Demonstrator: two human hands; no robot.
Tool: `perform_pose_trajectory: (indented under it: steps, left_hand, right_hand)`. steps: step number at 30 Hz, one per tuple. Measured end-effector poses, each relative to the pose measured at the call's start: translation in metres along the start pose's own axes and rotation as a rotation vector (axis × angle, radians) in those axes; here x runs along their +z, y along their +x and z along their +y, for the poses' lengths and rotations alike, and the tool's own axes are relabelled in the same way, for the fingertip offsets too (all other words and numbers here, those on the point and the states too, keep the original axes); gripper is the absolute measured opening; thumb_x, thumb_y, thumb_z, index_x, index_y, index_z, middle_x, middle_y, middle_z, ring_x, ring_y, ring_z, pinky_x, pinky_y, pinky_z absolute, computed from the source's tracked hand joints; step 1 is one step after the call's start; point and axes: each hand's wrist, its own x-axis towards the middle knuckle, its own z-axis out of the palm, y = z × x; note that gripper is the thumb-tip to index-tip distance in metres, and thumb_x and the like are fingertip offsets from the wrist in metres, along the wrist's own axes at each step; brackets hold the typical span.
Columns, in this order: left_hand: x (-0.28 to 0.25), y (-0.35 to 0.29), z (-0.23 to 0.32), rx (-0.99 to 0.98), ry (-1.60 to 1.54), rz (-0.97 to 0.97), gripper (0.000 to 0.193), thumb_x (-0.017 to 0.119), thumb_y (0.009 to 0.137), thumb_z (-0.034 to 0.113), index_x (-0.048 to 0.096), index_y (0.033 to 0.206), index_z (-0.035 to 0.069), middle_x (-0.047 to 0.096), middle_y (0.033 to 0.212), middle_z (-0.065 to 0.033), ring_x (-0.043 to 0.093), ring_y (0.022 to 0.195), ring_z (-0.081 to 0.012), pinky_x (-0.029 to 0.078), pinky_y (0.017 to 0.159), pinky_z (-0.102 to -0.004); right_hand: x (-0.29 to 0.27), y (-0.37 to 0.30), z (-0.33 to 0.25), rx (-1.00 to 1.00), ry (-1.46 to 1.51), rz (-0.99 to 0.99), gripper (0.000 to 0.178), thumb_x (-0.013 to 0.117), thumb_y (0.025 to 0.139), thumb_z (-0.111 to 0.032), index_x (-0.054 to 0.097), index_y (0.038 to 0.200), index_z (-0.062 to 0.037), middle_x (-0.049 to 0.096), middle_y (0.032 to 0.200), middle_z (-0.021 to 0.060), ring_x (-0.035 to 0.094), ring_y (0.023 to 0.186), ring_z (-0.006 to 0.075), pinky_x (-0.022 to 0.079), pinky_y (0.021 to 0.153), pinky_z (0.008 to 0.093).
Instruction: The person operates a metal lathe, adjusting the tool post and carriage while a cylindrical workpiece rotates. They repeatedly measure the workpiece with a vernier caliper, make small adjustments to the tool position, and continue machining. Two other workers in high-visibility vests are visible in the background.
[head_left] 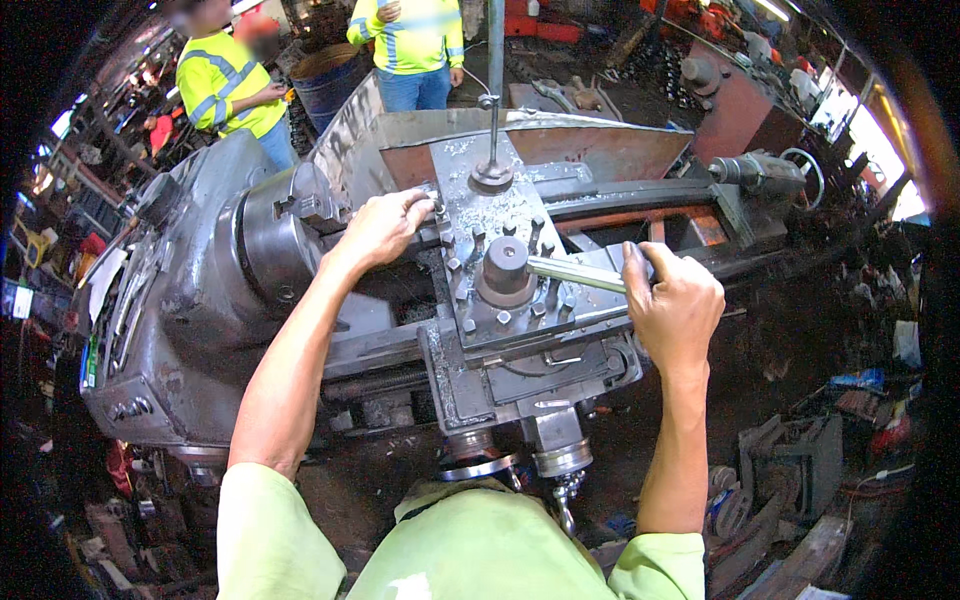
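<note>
R hand (678, 305) is closed round the right end of a pale metal lever (580, 273), fingers curled, thumb at the lever's tip side. Lever runs left, approx. level, into a dark round hub (507, 265) on top of the tool post (490, 215), i.e. mid-scene, just beyond the person's chest. L hand (385, 230) is at the far left edge of the tool post, fingers bent & bunched near its side; can't tell if they pinch anything or just rest there.

Round the hub: several sq.-head bolts (503, 317) stand up, w/ metal chips (470, 165) scattered on the far part of the top. Upright rod (495, 90) rises from a round base at the far end.

Tool post sits on the lathe carriage (455, 385); handwheel (478, 467) on its near side. Left: big round chuck (285, 232) on the headstock (190, 290). Far right: tailstock (765, 172) on the bed.

Bkgd, far left & centre: 2 co-workers in hi-vis yellow tops (222, 85), blue barrel (325, 85) btwn them. Near right: dark metal parts (790, 460) on the floor.
</note>
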Motion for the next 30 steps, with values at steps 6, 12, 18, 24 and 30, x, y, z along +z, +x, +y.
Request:
perform_pose_trajectory:
  steps: [6, 12, 18, 24, 30]
  left_hand:
    - [-0.004, 0.012, -0.011, 0.208, 0.071, 0.012, 0.042, 0.052, 0.098, 0.035, 0.065, 0.115, 0.000, 0.068, 0.105, -0.0235, 0.067, 0.094, -0.0382, 0.051, 0.085, -0.0436]
    - [-0.006, 0.025, -0.005, -0.083, -0.154, -0.270, 0.047, 0.051, 0.099, 0.038, 0.067, 0.106, -0.005, 0.064, 0.077, -0.0099, 0.058, 0.066, -0.0152, 0.048, 0.067, -0.0339]
    - [0.015, 0.012, -0.009, -0.165, -0.200, 0.013, 0.057, 0.055, 0.094, 0.048, 0.067, 0.112, -0.005, 0.071, 0.096, -0.0169, 0.064, 0.090, -0.0207, 0.048, 0.085, -0.0354]
    - [0.010, 0.006, 0.011, -0.236, -0.013, 0.105, 0.059, 0.053, 0.090, 0.059, 0.072, 0.108, 0.006, 0.071, 0.103, -0.0198, 0.067, 0.102, -0.0313, 0.048, 0.090, -0.0396]
    - [0.049, -0.023, 0.044, -0.335, -0.420, 0.473, 0.055, 0.053, 0.093, 0.049, 0.068, 0.112, -0.001, 0.071, 0.094, -0.0179, 0.066, 0.089, -0.0252, 0.048, 0.087, -0.0402]
  right_hand:
    - [-0.014, -0.013, 0.021, 0.122, 0.701, -0.003, 0.035, 0.072, 0.087, -0.024, 0.067, 0.114, -0.0037, 0.067, 0.090, 0.0104, 0.064, 0.081, 0.0173, 0.049, 0.075, 0.0305]
    - [-0.047, -0.127, 0.065, 0.683, 0.569, 0.177, 0.024, 0.065, 0.093, -0.012, 0.068, 0.112, 0.0009, 0.069, 0.100, 0.0058, 0.061, 0.091, 0.0110, 0.048, 0.084, 0.0260]
    - [-0.047, -0.247, 0.123, 0.990, 0.565, -0.157, 0.025, 0.063, 0.093, -0.015, 0.068, 0.108, 0.0033, 0.068, 0.090, 0.0039, 0.059, 0.082, 0.0101, 0.048, 0.076, 0.0263]
    - [-0.023, -0.417, 0.166, 1.014, 0.593, -0.608, 0.029, 0.065, 0.087, -0.019, 0.069, 0.104, 0.0042, 0.072, 0.092, 0.0173, 0.067, 0.087, 0.0198, 0.051, 0.080, 0.0338]
    - [-0.057, -0.553, 0.193, 1.226, 0.570, -0.902, 0.034, 0.068, 0.082, -0.022, 0.068, 0.098, 0.0078, 0.072, 0.091, 0.0200, 0.066, 0.084, 0.0215, 0.049, 0.079, 0.0365]
